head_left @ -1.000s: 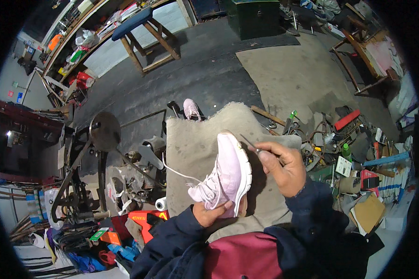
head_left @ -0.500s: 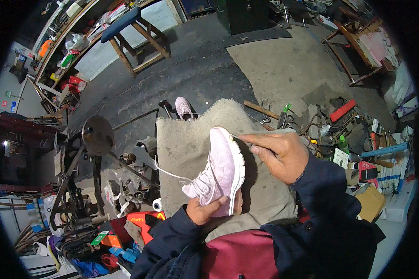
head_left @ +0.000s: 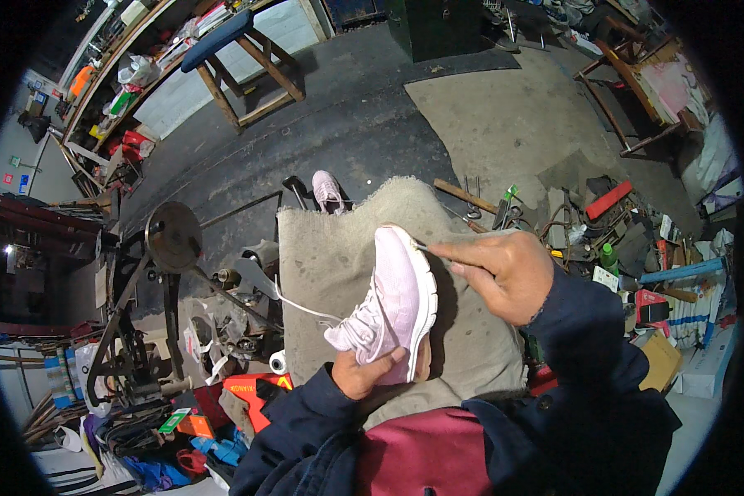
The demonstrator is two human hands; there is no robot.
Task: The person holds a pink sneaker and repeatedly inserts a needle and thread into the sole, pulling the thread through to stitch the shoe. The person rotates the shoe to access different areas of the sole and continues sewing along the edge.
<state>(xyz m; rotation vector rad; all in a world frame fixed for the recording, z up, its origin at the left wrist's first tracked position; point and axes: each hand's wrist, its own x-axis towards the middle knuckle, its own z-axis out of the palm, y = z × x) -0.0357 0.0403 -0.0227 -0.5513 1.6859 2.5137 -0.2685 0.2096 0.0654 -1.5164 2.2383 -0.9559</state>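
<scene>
A pale pink sneaker [head_left: 395,285] with a white sole is held above my lap, tilted on its side. My left hand [head_left: 360,377] grips it at the lower end near the laces, thumb against the sole edge. My right hand [head_left: 512,277] pinches a thin dark tool [head_left: 420,245], its tip touching the sole edge near the upper end of the sneaker. The tool's kind does not show, since the fingers cover most of it. A grey-beige cloth [head_left: 322,264] covers my lap beneath the sneaker. One white lace trails off to the left.
Another pink sneaker [head_left: 326,190] rests beyond the cloth. A black machine with a round wheel [head_left: 174,237] stands on my left. Hand tools, a red bar [head_left: 608,199] and scraps are heaped on my right. A blue-topped stool [head_left: 217,41] stands farther off.
My right hand has shifted slightly to the right, and a bit more of the dark tool shows at the sole edge. The left hand keeps its hold on the sneaker.
</scene>
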